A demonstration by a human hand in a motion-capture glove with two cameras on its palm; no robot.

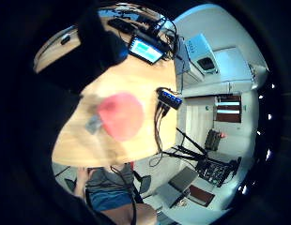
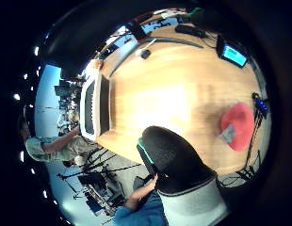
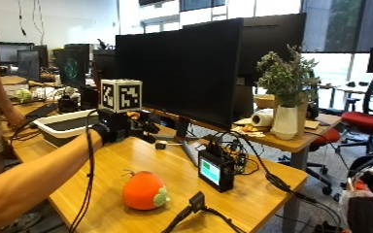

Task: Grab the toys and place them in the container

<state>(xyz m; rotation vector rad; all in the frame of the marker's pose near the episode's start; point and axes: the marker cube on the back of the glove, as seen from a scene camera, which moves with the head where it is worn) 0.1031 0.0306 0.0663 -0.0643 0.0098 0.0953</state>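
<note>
We see the toy (image 3: 144, 191) on the table (image 3: 174, 170), below and nearer the camera than the raised right hand (image 3: 123, 127). The container (image 3: 63, 126) sits on the table just beyond the hand, toward the far end. A small screen (image 3: 214, 171) stands on the table to the hand's right, before the monitor (image 3: 193, 68).

The right hand (image 3: 118, 127) sits behind the cube and camera gear, so its fingers cannot be made out. The toy (image 1: 120, 116) is blurred in both palm views. The container (image 3: 63, 125) is partly hidden by the arm; its inside perhaps holds nothing visible.
</note>
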